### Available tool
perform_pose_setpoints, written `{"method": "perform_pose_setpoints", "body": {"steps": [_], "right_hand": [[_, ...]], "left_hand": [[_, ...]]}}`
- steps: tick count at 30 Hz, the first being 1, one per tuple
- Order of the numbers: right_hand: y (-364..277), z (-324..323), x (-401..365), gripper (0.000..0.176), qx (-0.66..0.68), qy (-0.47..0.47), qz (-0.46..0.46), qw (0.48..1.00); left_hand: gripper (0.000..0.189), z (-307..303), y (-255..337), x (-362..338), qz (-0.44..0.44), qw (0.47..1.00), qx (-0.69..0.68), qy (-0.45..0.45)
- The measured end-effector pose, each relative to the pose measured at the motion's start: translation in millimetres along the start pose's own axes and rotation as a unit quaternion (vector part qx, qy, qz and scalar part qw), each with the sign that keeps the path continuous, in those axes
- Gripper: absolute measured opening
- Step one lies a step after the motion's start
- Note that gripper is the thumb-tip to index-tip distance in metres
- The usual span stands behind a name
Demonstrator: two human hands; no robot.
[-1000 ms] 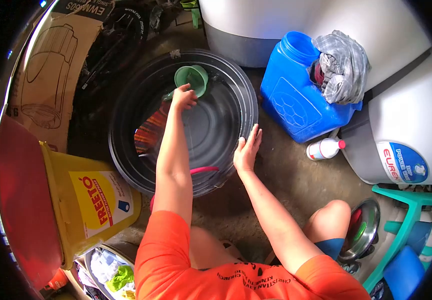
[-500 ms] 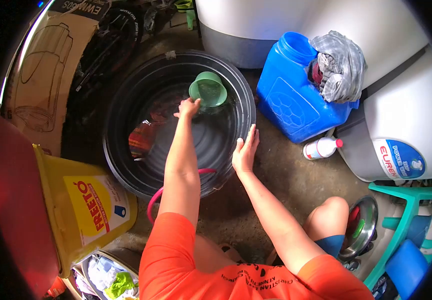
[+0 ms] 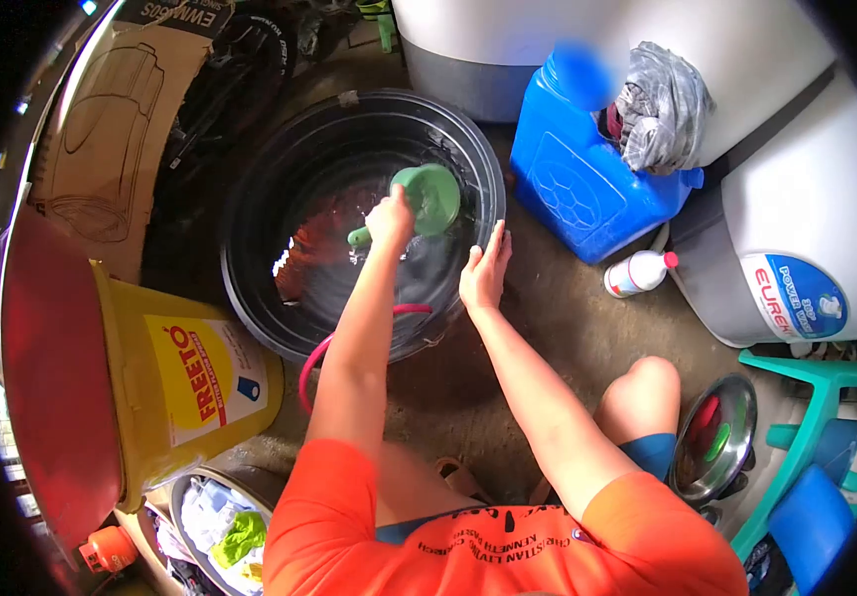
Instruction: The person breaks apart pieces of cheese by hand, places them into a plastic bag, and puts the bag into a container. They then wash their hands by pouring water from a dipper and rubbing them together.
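My left hand (image 3: 390,219) is closed round the handle of a green dipper (image 3: 435,199), whose bowl sits at the right side inside a round black tub (image 3: 262,194) of water. The handle's end sticks out past my fingers. With fingers stretched out, my right hand (image 3: 485,273) lies flat on the tub's right rim. Reddish-orange cloth (image 3: 294,270) shows in the water at the left. A pink hose (image 3: 315,363) hangs over the tub's near rim.
To the right stand a blue jerrycan (image 3: 577,189) with grey cloth (image 3: 665,109) on it, a white bottle (image 3: 637,274) with a red cap, and white machines (image 3: 796,219). A yellow bucket (image 3: 136,387) and a clothes basket (image 3: 188,517) are at left; a metal basin (image 3: 741,427) is at right.
The green dipper has shifted slightly right and down, its handle now showing, and my left hand has moved right with it. The water's surface and cloth look different. My right hand stays on the rim.
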State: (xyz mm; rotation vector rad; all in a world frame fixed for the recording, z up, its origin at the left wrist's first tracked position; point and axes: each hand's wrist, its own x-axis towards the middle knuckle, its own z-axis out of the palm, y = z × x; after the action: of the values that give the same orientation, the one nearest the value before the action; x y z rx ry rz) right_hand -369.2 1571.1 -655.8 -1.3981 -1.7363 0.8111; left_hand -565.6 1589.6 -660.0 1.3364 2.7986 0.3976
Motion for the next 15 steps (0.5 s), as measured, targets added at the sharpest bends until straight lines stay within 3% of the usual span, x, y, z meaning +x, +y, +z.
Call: {"method": "perform_pose_setpoints", "body": {"steps": [2,4,6,8,10,12,14,15], "right_hand": [[-3,-2,-1,0.065,-0.022,-0.004,0.013,1.000],[-7,-7,0,0.065,-0.044,-0.022,0.028,0.998],[-10,-13,4,0.066,-0.056,-0.042,0.036,0.997],[-5,-17,4,0.068,-0.066,-0.058,0.022,0.996],[30,-2,14,0.071,0.000,-0.060,-0.025,0.998],[56,-9,6,0.070,0.169,0.007,0.043,0.985],[55,-54,-16,0.060,0.228,-0.091,0.197,0.949],[65,-69,-23,0.056,0.356,-0.166,0.298,0.870]], "left_hand": [[0.015,-22,13,-36,0.093,0.991,0.093,-0.011],[0.020,-36,14,-55,0.093,0.991,0.086,-0.046],[0.027,-56,7,-64,-0.069,0.992,0.016,-0.107],[0.026,-88,2,-78,-0.139,0.986,-0.021,-0.094],[0.027,-125,3,-105,-0.101,0.991,-0.080,-0.040],[0.025,-159,14,-134,-0.078,0.990,-0.113,-0.017],[0.022,-178,32,-159,-0.042,0.995,-0.094,-0.003],[0.022,-184,42,-172,-0.025,0.996,-0.085,0.001]]}}
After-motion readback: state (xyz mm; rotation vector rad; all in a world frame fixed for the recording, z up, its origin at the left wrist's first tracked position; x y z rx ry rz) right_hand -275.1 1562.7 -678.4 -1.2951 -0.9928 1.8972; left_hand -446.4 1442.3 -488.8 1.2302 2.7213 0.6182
